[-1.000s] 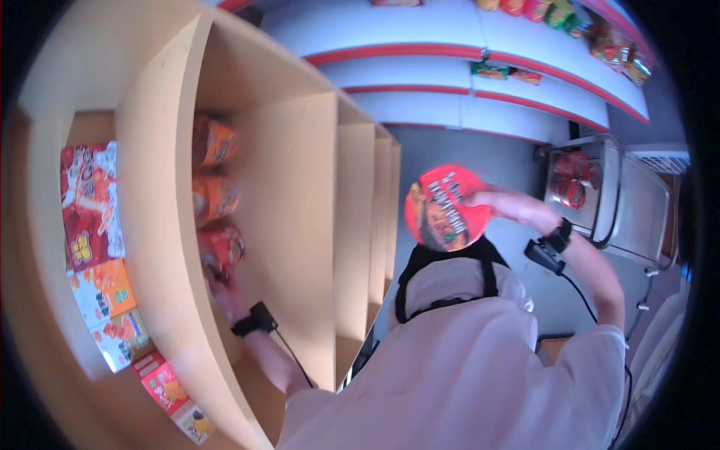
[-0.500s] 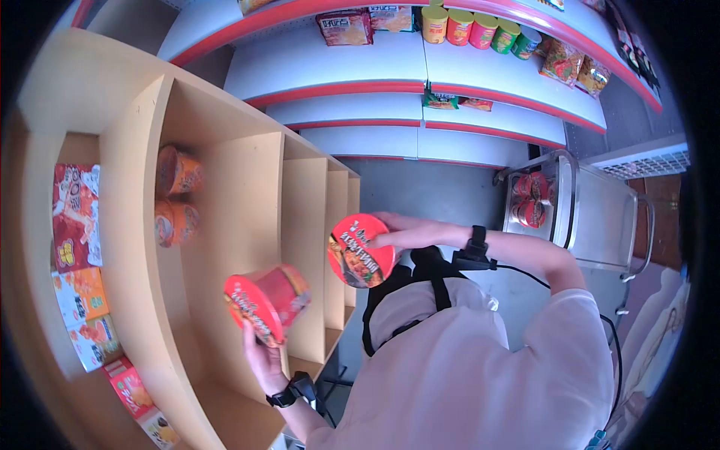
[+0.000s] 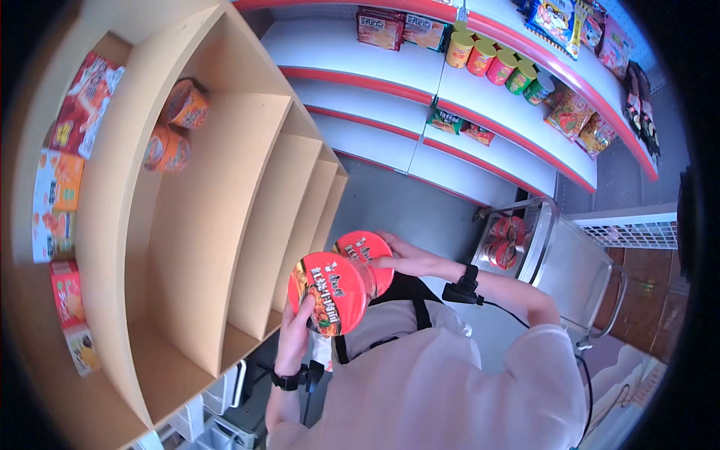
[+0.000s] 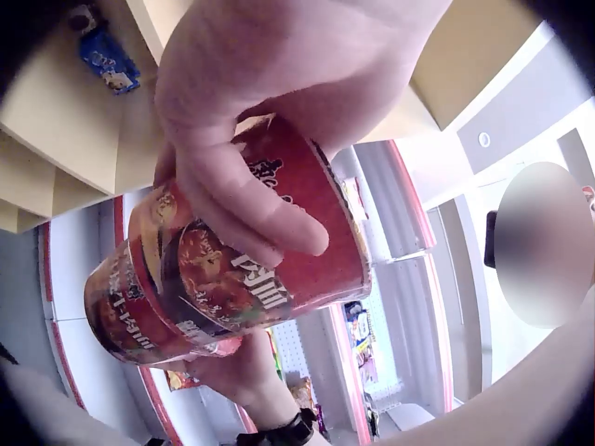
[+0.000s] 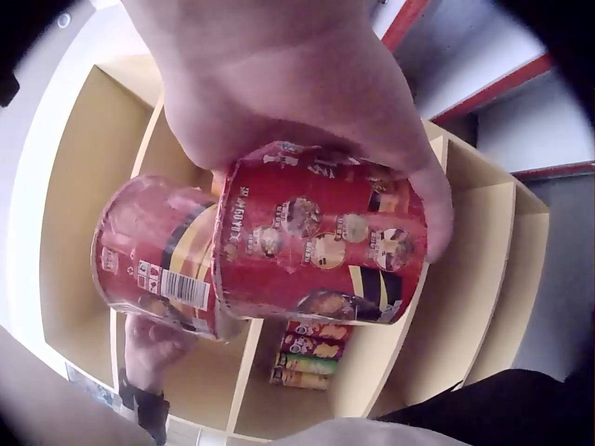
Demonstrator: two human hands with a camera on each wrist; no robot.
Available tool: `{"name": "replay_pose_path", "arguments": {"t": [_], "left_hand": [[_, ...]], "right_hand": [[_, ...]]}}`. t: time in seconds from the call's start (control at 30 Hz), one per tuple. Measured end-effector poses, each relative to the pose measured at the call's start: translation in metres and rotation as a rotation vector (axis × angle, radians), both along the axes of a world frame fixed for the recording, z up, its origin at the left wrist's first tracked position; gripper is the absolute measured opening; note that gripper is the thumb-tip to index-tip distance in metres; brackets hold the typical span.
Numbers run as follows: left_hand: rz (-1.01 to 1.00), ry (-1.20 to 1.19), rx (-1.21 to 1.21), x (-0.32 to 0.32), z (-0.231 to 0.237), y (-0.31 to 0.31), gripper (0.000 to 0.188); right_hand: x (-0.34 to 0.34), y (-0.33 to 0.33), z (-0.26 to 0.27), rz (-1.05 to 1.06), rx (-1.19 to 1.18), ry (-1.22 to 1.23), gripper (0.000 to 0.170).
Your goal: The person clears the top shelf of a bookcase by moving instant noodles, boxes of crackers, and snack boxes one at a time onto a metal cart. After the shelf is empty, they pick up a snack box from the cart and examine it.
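My left hand (image 3: 294, 334) grips a red instant noodle cup (image 3: 330, 294), its lid facing up toward the head camera. In the left wrist view, fingers (image 4: 270, 214) curl round the side of that cup. A second red noodle cup (image 3: 361, 244) is in my right hand (image 3: 403, 260), just behind the first and partly covered by it. From the right wrist, this cup (image 5: 321, 246) appears close below the palm, overlapping the left hand's cup (image 5: 153, 251). Both cups are in front of my body, outside the wooden shelf.
Two orange noodle cups (image 3: 176, 124) stand inside the wooden shelf (image 3: 217, 172) on the left. Snack boxes (image 3: 64, 180) line its outer compartment. White shelves (image 3: 352, 112) with canisters (image 3: 491, 60) and bags run across the back. A metal cart (image 3: 574, 262) at right carries red cups (image 3: 504, 241).
My left hand has drawn a red noodle cup out of the wooden shelf and brought it rightward beside the other cup. The right hand has kept its cup and moved left and lower in view.
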State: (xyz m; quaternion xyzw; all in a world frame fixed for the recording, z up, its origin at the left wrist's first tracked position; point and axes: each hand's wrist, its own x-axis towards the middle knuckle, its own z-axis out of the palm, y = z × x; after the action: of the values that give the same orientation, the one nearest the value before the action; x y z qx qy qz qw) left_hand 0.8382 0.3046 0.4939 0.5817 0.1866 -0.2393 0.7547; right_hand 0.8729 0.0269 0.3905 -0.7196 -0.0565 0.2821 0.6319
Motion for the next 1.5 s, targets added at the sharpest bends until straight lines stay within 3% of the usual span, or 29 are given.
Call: {"name": "replay_pose_path", "arguments": {"t": [0.17,0.33,0.53,0.8,0.93,1.0,1.03,1.1,1.17,1.2,1.27,1.3,1.37,1.4,1.43,1.5], "left_hand": [[-0.124,0.102,-0.108,-0.037,-0.004,-0.012,0.057],[-0.182,0.098,-0.324,-0.091,-0.024,0.004,0.063],[-0.254,0.129,-0.234,-0.187,-0.051,0.035,0.055],[0.118,0.147,-0.389,-0.33,-0.064,0.05,0.042],[0.239,0.088,-0.423,-0.378,-0.078,0.029,0.051],[0.272,0.038,-0.412,-0.399,-0.087,0.016,0.055],[0.314,0.026,-0.418,-0.411,-0.094,0.007,0.059],[0.372,0.038,-0.387,-0.436,-0.096,-0.022,0.067],[0.373,0.057,-0.41,-0.465,-0.092,-0.062,0.067],[0.377,0.064,-0.439,-0.482,-0.094,-0.084,0.068],[0.444,0.087,-0.407,-0.522,-0.105,-0.128,0.069],[0.506,0.096,-0.37,-0.545,-0.116,-0.148,0.069],[0.589,0.129,-0.292,-0.594,-0.131,-0.185,0.069],[0.632,0.163,-0.279,-0.615,-0.135,-0.206,0.068],[0.666,0.198,-0.301,-0.63,-0.135,-0.225,0.066],[0.748,0.298,-0.318,-0.669,-0.13,-0.255,0.063]], "right_hand": [[-0.051,-0.021,0.039,-0.048,0.159,0.06,0.08],[-0.117,-0.014,0.037,-0.104,0.058,0.064,0.079],[-0.204,0.009,0.023,-0.036,0.058,0.077,0.076],[-0.285,0.031,0.0,0.113,0.058,0.134,0.074],[-0.314,0.025,0.003,0.133,0.176,0.168,0.074],[-0.321,0.01,-0.008,0.254,0.215,0.314,0.071],[-0.33,-0.003,0.006,0.235,0.216,0.248,0.069],[-0.349,-0.026,-0.046,0.218,0.179,0.235,0.069],[-0.372,-0.05,-0.158,0.209,0.039,0.21,0.074],[-0.388,-0.072,-0.164,0.227,0.044,0.231,0.074],[-0.406,-0.12,-0.163,0.295,-0.288,0.245,0.077],[-0.417,-0.144,-0.17,0.317,-0.263,0.255,0.08],[-0.438,-0.187,-0.23,0.469,-0.328,0.252,0.082],[-0.455,-0.205,-0.247,0.455,-0.542,0.283,0.084],[-0.468,-0.226,-0.265,0.487,-0.548,0.289,0.086],[-0.495,-0.261,-0.252,0.379,-0.771,0.352,0.089]]}}
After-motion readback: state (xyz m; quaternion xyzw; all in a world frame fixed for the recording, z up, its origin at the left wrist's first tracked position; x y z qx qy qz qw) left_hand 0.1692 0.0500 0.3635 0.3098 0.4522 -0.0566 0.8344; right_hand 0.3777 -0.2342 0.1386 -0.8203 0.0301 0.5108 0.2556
